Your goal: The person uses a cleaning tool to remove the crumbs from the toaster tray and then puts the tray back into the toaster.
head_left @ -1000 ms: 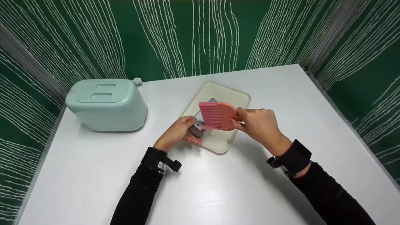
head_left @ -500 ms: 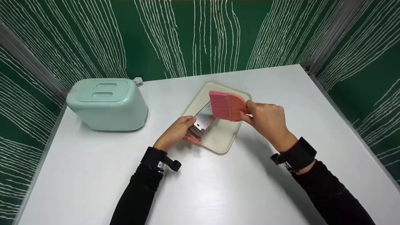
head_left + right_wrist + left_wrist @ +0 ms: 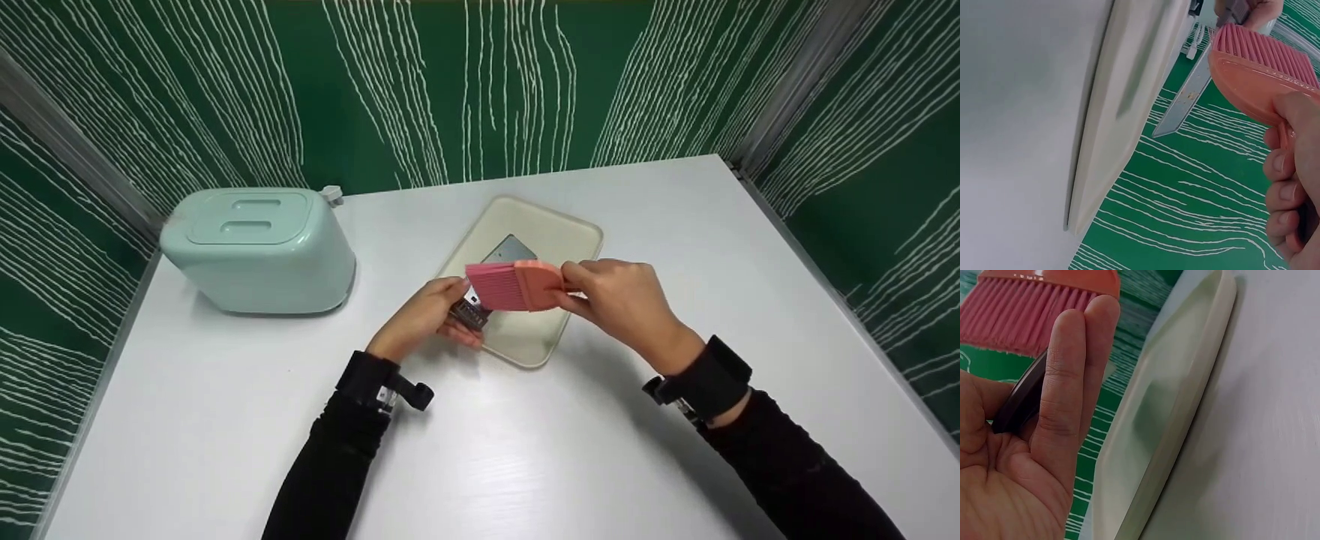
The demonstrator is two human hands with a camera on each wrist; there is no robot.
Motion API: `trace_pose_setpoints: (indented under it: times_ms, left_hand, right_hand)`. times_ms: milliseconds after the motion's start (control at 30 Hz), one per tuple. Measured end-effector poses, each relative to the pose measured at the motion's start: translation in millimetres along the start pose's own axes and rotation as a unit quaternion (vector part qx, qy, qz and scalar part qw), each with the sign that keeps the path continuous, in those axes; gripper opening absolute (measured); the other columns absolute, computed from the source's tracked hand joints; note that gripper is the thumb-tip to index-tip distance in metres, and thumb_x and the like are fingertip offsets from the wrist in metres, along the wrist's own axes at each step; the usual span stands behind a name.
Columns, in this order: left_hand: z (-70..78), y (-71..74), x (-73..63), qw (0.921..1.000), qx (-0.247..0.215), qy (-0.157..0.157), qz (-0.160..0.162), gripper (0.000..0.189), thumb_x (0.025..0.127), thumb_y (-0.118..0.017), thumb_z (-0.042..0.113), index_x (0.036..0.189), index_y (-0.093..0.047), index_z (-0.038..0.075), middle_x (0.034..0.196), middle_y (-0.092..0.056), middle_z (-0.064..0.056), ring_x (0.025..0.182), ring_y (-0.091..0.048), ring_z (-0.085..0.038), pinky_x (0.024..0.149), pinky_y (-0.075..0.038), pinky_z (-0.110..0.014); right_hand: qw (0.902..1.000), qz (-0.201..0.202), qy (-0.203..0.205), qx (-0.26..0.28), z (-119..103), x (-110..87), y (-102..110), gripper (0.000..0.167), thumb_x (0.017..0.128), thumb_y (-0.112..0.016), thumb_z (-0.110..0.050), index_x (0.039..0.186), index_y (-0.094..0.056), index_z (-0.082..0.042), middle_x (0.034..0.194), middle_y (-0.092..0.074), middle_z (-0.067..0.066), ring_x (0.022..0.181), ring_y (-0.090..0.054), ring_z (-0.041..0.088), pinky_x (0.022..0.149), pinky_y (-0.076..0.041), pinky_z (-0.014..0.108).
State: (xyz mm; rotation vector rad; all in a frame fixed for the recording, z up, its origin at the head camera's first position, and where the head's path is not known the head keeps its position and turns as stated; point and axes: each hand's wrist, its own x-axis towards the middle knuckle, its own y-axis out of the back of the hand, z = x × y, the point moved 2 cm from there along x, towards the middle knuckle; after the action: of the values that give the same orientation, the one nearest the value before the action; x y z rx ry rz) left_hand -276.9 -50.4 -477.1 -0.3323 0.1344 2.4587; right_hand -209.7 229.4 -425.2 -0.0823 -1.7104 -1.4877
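My left hand [image 3: 424,311] grips the dark, slotted end of a thin, shiny metal crumb tray [image 3: 510,249]. The tray slants over the beige serving tray [image 3: 534,346], and small brownish specks dot its surface in the right wrist view. Pinched by its orange handle in my right hand [image 3: 626,307] is a small brush [image 3: 510,289] with pink bristles. Those bristles lie across the lower part of the crumb tray and hide its middle; whether they touch it, I cannot tell. Two fingers [image 3: 1064,382] of the left hand extend straight under the dark end.
A mint-green toaster [image 3: 259,262] with a lidded top stands at the left of the white table [image 3: 465,450]. Its white plug [image 3: 330,196] lies behind it by the back edge. Green walls with white streaks rise behind and beside the table.
The brush first lifted up and right off the crumb tray, then came back down and left over it. My left hand and the crumb tray have barely moved.
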Motion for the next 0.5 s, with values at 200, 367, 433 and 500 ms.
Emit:
trace_pose_setpoints:
  times_ms: [200, 367, 433, 500]
  left_hand:
    - [-0.4, 1.2, 0.2, 1.0000, 0.000, 0.005, 0.006, 0.044, 0.119, -0.036, 0.033, 0.139, -0.057, 0.001, 0.107, -0.076, -0.031, 0.072, -0.081, -0.023, 0.073, -0.067, -0.036]
    - [-1.3, 1.3, 0.3, 1.0000, 0.000, 0.002, 0.004, 0.042, 0.119, -0.036, 0.033, 0.132, -0.059, -0.001, 0.093, -0.077, -0.019, 0.072, -0.081, -0.023, 0.073, -0.066, -0.036]
    - [-1.9, 1.3, 0.3, 1.0000, -0.007, -0.001, -0.001, 0.042, 0.119, -0.036, 0.032, 0.130, -0.059, -0.001, 0.090, -0.077, -0.017, 0.072, -0.081, -0.024, 0.074, -0.067, -0.037]
    - [-2.7, 1.2, 0.3, 0.9999, -0.013, -0.003, -0.007, 0.042, 0.119, -0.036, 0.032, 0.130, -0.059, -0.001, 0.090, -0.077, -0.016, 0.072, -0.081, -0.025, 0.074, -0.067, -0.038]
  right_hand:
    - [0.9997, 0.001, 0.013, -0.021, 5, 1.7, -1, 0.033, 0.089, -0.090, -0.024, 0.082, -0.059, -0.013, 0.065, -0.063, 0.000, 0.053, -0.055, 0.018, 0.045, -0.042, 0.031]
    - [0.9992, 0.004, 0.016, -0.038, 17, 0.4, -2, 0.034, 0.087, -0.092, -0.023, 0.085, -0.060, -0.012, 0.067, -0.064, 0.002, 0.055, -0.057, 0.021, 0.045, -0.047, 0.037]
    - [0.9990, 0.009, 0.008, -0.042, 22, -0.9, -2, 0.036, 0.086, -0.092, -0.027, 0.084, -0.059, -0.012, 0.066, -0.063, 0.003, 0.055, -0.056, 0.023, 0.045, -0.046, 0.038]
    - [0.9989, 0.015, 0.000, -0.045, 25, -2.3, -2, 0.038, 0.087, -0.090, -0.031, 0.082, -0.058, -0.012, 0.064, -0.060, 0.003, 0.053, -0.055, 0.023, 0.044, -0.044, 0.037]
